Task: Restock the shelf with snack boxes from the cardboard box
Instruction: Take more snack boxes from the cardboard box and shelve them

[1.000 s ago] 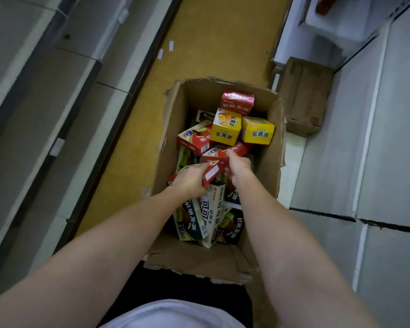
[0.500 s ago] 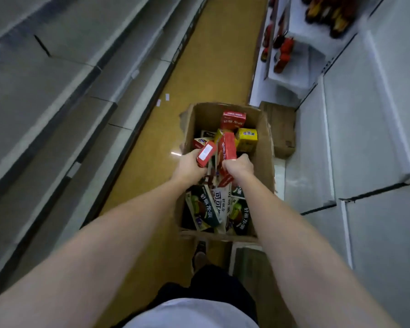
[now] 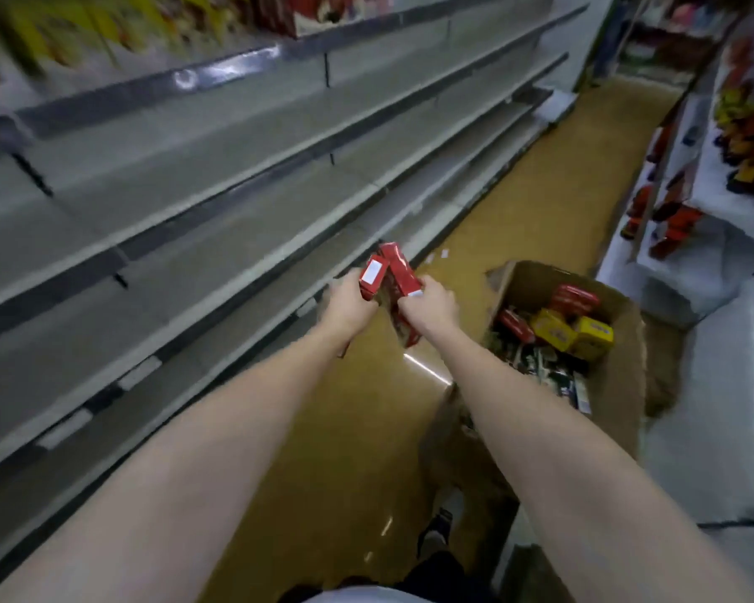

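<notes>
My left hand (image 3: 350, 305) grips a red snack box with a white end label (image 3: 372, 278). Right beside it, my right hand (image 3: 432, 307) grips a second red snack box (image 3: 400, 272), and the two boxes touch. Both hands are out over the floor, close to the front edge of the grey shelves (image 3: 244, 237) on the left. The open cardboard box (image 3: 623, 376) stands on the floor to the right of my hands, holding several red, yellow and dark snack boxes (image 3: 553, 328).
Long grey shelves run along the left; the top one carries blurred yellow and red packs (image 3: 218, 19). White shelving on the right holds red and orange goods (image 3: 671, 219). A yellow-brown floor aisle (image 3: 553, 185) runs ahead. My shoe (image 3: 438, 530) shows below.
Both hands have lifted the red boxes out of the cardboard box and swung left toward the grey shelves. The view has risen and turned left, so the carton now lies to the right.
</notes>
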`<control>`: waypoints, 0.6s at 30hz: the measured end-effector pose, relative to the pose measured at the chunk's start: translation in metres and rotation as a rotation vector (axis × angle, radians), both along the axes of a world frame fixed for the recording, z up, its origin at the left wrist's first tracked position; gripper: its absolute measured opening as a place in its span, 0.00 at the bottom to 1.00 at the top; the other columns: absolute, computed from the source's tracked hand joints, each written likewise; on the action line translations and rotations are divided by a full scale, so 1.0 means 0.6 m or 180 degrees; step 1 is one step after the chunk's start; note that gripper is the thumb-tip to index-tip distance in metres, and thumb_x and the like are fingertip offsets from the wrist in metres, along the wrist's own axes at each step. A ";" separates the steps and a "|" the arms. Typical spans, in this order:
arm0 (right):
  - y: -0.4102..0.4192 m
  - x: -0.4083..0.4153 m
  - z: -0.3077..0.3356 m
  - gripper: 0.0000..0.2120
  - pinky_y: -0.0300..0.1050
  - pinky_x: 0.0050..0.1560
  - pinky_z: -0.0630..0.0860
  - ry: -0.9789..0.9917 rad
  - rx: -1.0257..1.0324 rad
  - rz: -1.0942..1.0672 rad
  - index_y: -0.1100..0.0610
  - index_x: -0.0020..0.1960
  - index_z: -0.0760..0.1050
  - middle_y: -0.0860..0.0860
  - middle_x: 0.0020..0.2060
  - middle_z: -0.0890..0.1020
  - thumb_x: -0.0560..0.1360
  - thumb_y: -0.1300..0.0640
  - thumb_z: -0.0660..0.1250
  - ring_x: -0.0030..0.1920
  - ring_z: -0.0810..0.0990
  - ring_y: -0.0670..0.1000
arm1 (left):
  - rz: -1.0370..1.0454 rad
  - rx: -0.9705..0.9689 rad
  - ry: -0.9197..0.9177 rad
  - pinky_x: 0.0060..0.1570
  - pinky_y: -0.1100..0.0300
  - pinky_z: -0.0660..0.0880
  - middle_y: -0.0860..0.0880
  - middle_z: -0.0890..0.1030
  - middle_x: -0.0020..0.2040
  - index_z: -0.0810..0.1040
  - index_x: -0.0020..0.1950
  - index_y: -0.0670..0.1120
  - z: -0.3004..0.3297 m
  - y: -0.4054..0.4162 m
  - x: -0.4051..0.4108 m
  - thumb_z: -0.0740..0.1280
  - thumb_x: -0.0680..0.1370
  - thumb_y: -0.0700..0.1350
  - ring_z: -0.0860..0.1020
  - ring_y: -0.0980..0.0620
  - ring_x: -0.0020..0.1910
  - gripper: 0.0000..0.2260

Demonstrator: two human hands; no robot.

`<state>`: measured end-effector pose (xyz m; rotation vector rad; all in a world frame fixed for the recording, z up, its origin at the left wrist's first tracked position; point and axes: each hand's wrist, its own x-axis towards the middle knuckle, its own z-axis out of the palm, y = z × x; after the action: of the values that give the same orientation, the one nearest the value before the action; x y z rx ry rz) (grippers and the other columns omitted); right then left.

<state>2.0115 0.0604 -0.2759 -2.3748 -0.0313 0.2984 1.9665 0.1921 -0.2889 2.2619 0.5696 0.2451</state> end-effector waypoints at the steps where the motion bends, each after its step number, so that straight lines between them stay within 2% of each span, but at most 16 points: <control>1: 0.035 -0.015 0.003 0.16 0.49 0.52 0.77 -0.0055 -0.0008 0.0189 0.51 0.56 0.76 0.56 0.49 0.83 0.69 0.54 0.63 0.53 0.80 0.62 | 0.0154 0.0024 0.0014 0.47 0.54 0.78 0.46 0.83 0.47 0.77 0.51 0.50 0.004 0.032 -0.025 0.70 0.72 0.43 0.80 0.46 0.47 0.10; 5: 0.169 -0.084 0.017 0.14 0.50 0.52 0.77 -0.0224 -0.0002 0.0793 0.54 0.58 0.78 0.59 0.50 0.83 0.75 0.53 0.63 0.54 0.81 0.62 | 0.0649 0.0224 0.0038 0.39 0.55 0.71 0.45 0.83 0.46 0.78 0.51 0.47 0.017 0.153 -0.140 0.72 0.72 0.44 0.80 0.43 0.46 0.09; 8: 0.260 -0.141 0.025 0.14 0.46 0.51 0.77 -0.0253 -0.0050 0.1288 0.48 0.56 0.77 0.53 0.45 0.83 0.75 0.43 0.63 0.49 0.82 0.59 | 0.1012 0.0395 0.0023 0.46 0.51 0.77 0.44 0.84 0.50 0.79 0.58 0.48 0.022 0.229 -0.230 0.72 0.72 0.42 0.81 0.41 0.50 0.14; 10: 0.310 -0.174 0.029 0.15 0.46 0.52 0.77 -0.0294 -0.0073 0.1615 0.46 0.57 0.77 0.52 0.44 0.83 0.75 0.40 0.64 0.49 0.82 0.58 | 0.1249 0.0490 -0.0008 0.48 0.48 0.79 0.43 0.83 0.49 0.79 0.57 0.47 0.028 0.269 -0.283 0.71 0.72 0.41 0.81 0.41 0.49 0.14; 13: 0.384 -0.227 0.046 0.17 0.47 0.51 0.75 -0.0463 -0.0159 0.2057 0.46 0.62 0.76 0.53 0.49 0.84 0.75 0.42 0.66 0.53 0.82 0.59 | 0.1647 0.0694 0.0060 0.45 0.48 0.77 0.41 0.82 0.47 0.78 0.53 0.45 0.044 0.324 -0.365 0.68 0.73 0.37 0.80 0.40 0.47 0.10; 15: 0.432 -0.265 0.064 0.16 0.48 0.52 0.75 -0.0608 -0.0193 0.2380 0.47 0.63 0.77 0.55 0.51 0.84 0.76 0.48 0.66 0.55 0.81 0.60 | 0.1918 0.0840 0.0059 0.43 0.48 0.76 0.41 0.81 0.45 0.78 0.51 0.46 0.058 0.357 -0.421 0.65 0.74 0.37 0.80 0.39 0.46 0.08; 18: 0.490 -0.315 0.092 0.15 0.49 0.54 0.75 -0.0835 -0.0219 0.2764 0.49 0.62 0.76 0.57 0.54 0.83 0.76 0.53 0.64 0.56 0.80 0.62 | 0.2283 0.1107 0.0122 0.42 0.52 0.72 0.43 0.81 0.47 0.78 0.53 0.47 0.086 0.396 -0.495 0.64 0.74 0.35 0.80 0.40 0.48 0.11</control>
<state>1.8223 0.3545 -0.2205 -2.3215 -1.2012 0.3840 1.6696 0.4298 -0.2375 2.2983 1.4430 0.6977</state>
